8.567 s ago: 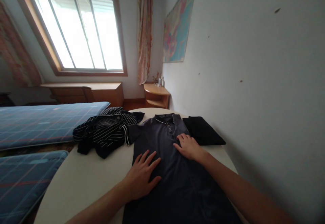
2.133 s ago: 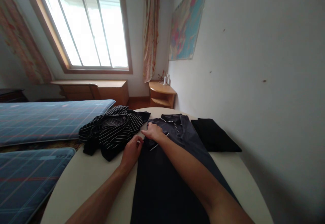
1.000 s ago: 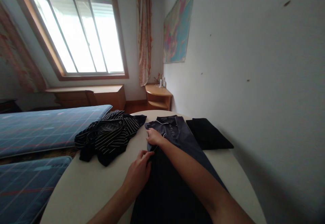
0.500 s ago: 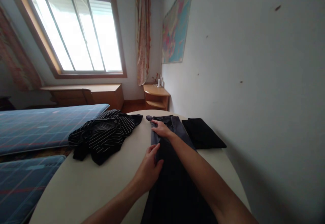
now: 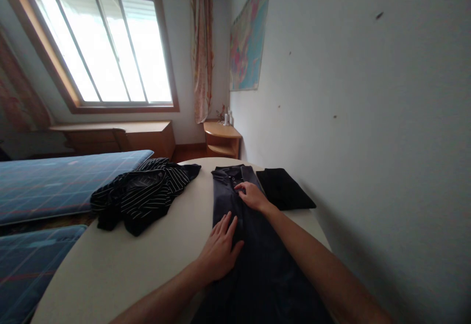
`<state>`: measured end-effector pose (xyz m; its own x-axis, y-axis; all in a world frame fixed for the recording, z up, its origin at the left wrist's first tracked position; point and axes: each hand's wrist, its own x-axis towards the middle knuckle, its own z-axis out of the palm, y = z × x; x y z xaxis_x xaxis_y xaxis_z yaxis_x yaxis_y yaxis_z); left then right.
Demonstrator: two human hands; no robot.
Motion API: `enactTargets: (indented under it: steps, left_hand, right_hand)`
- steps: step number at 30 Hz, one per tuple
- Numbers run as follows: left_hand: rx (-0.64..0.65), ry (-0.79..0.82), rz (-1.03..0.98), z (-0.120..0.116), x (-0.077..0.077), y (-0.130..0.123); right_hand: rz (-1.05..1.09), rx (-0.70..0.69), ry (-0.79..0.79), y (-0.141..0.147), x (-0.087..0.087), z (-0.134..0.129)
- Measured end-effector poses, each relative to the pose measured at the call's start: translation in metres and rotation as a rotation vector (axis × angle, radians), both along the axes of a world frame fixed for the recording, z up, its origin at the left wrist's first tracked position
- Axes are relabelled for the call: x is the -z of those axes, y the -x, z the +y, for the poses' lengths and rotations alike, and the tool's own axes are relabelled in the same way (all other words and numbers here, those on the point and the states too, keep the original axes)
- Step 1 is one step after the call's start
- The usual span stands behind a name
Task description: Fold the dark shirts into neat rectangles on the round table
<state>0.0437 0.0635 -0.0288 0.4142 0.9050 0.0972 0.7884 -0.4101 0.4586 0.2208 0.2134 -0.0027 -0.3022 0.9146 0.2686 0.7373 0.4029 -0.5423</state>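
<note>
A pair of dark trousers (image 5: pixel 228 201) lies lengthwise on the round cream table (image 5: pixel 165 250), its waistband at the far end and its legs running toward me. Small metal fasteners show at the fly. My left hand (image 5: pixel 222 250) rests on the trousers' left side, fingers spread and fairly flat. Farther up, my right hand (image 5: pixel 252 195) is at the fly, with its thumb and fingers pinched on the cloth. My right forearm covers part of the right side of the garment.
A crumpled black striped shirt (image 5: pixel 150 191) lies left on the table. Folded black cloth (image 5: pixel 285 189) sits right of the trousers, near the wall (image 5: pixel 368 167). Blue plaid mattresses (image 5: pixel 66 182) adjoin the table's left side. A wooden corner shelf (image 5: pixel 222 130) stands beyond.
My right hand has moved from the waistband's left edge rightward to the fly. My left hand has flattened and spread its fingers on the cloth. The waistband's left corner now lies flatter.
</note>
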Motion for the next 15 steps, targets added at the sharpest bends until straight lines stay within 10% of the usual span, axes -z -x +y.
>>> enactTargets:
  steps: [15]
  left_hand:
    - [0.135,-0.033,0.119,0.068,-0.005,0.045]
  right_hand:
    - [-0.328,0.011,0.115,-0.013,0.030,-0.028]
